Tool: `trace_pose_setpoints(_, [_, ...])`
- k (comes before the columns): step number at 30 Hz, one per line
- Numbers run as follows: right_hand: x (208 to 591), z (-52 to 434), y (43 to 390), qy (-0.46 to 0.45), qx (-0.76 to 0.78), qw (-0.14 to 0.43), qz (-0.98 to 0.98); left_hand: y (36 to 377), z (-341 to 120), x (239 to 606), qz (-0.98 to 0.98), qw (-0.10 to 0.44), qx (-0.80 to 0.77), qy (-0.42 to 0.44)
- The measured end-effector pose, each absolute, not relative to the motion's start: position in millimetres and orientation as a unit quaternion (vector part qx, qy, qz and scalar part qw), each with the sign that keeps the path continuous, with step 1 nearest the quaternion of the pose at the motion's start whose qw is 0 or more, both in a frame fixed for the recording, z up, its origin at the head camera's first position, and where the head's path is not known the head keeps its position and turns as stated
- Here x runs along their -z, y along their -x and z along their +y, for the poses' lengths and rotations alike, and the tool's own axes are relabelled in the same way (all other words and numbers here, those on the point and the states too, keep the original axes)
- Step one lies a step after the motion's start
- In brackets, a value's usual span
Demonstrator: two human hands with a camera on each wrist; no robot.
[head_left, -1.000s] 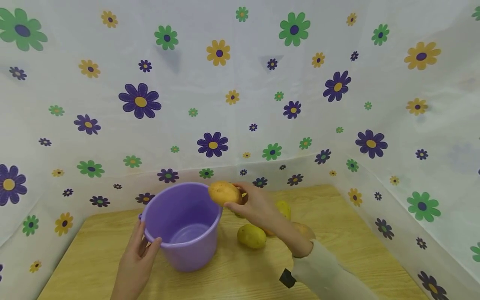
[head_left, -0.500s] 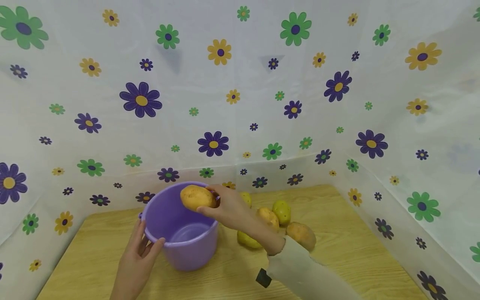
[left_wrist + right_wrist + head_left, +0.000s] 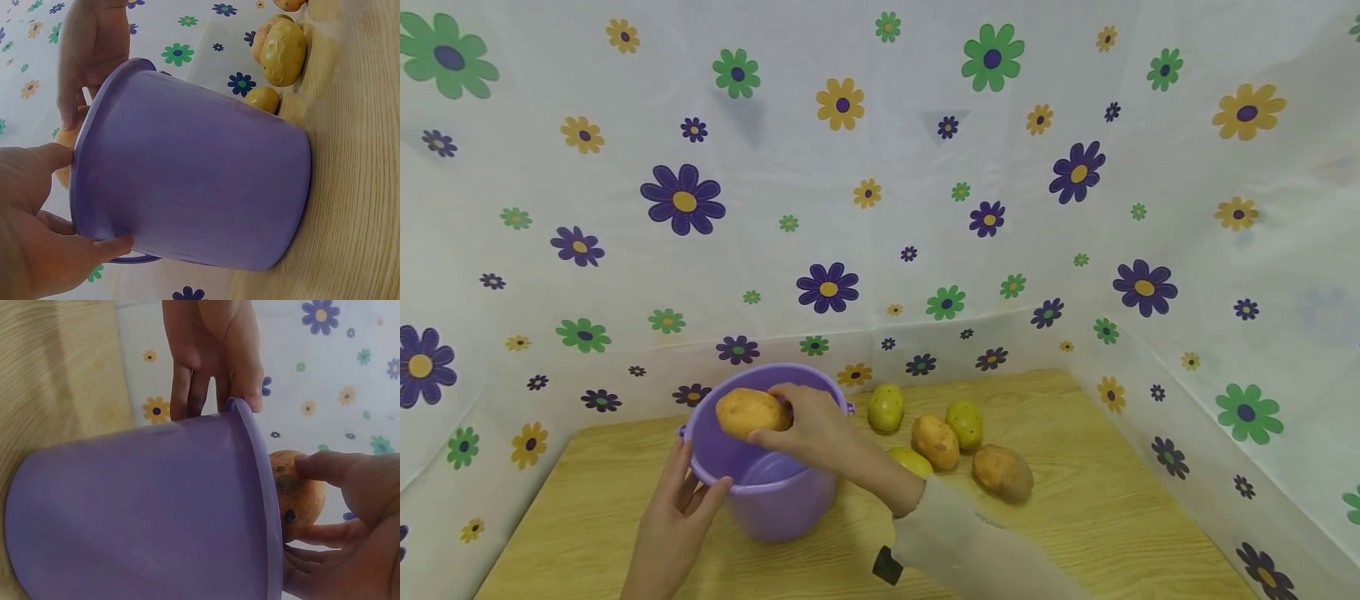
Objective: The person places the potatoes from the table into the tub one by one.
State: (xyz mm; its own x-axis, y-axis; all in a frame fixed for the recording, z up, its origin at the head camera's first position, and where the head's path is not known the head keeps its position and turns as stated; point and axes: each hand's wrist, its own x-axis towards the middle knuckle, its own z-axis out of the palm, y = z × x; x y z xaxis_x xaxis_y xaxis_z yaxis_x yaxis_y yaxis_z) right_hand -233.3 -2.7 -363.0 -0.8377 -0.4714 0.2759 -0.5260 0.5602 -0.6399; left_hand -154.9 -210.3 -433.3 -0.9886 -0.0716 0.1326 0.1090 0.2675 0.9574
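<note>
Head view: potato (image 3: 750,412) over the bucket (image 3: 775,500)
Right hand (image 3: 808,429) pinches it above the open mouth; left hand (image 3: 673,517) clasps the bucket's near-left rim.

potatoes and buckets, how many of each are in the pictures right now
potatoes: 6, one held by the right hand, five on the table beside the bucket
buckets: 1, purple, left hand on its rim
total: 7
</note>
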Motion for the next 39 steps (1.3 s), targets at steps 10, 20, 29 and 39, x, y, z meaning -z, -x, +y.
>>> trace_pose_setpoints(10, [367.1,-16.8,231.4,-0.273,-0.367,0.024,-0.889,154.5,-211.3,433.0,-0.791,0.047,0.61,-0.008])
trace_pose_setpoints(20, [372.1,-13.4,230.0,-0.282,-0.324,0.018,-0.903,153.7,-210.9,434.0,-0.783,0.057,0.619,0.003])
trace_pose_setpoints(29, [375.5,-10.0,229.7,-0.287,-0.315,0.009,-0.905,154.1,-210.1,435.7,-0.778,0.058,0.625,0.001])
trace_pose_setpoints(39, [373.2,-1.4,229.9,-0.292,-0.338,0.022,-0.894,154.4,-208.3,434.7,-0.791,0.058,0.609,-0.012])
